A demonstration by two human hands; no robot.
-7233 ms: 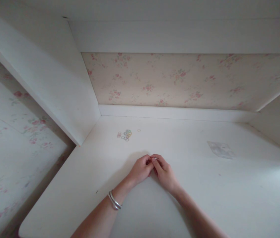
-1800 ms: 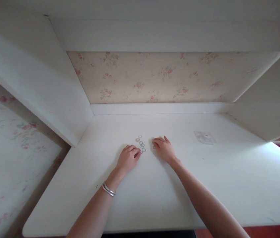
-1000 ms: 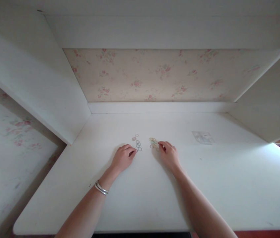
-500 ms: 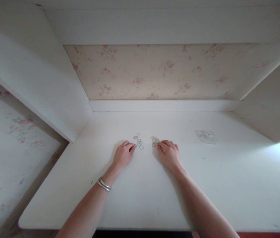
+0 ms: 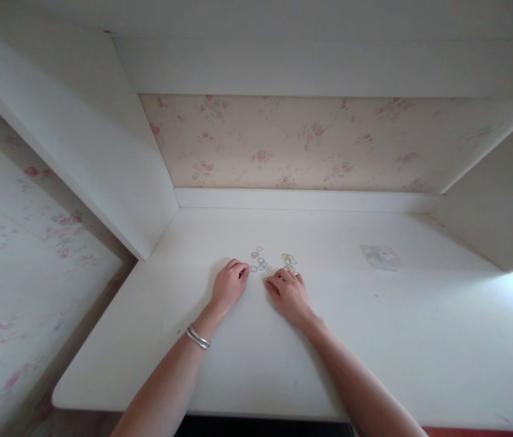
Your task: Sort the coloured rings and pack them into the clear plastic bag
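Note:
Thin coloured rings that look like small rubber bands lie on the white desk in two loose groups. The left group (image 5: 262, 263) holds dark bluish, reddish and pale bands; the right group (image 5: 288, 259) has yellow, orange and green ones. My left hand (image 5: 230, 284) rests closed at the left group's near edge, its pinched fingertips beside a band; whatever they hold is hidden. My right hand (image 5: 289, 296) is just in front of the right group, thumb and forefinger pinched together low over the desk. A trace of a yellowish band shows at those fingertips.
A clear plastic bag (image 5: 380, 257) lies flat on the desk (image 5: 247, 364) to the right. White side panels stand left and right, with a shelf overhead. Flowered wallpaper (image 5: 311, 142) covers the back above a low white ledge.
My right hand has moved left and nearer to me from the right group, toward the gap between the groups. My left hand stays by the left group. The camera view has shifted slightly.

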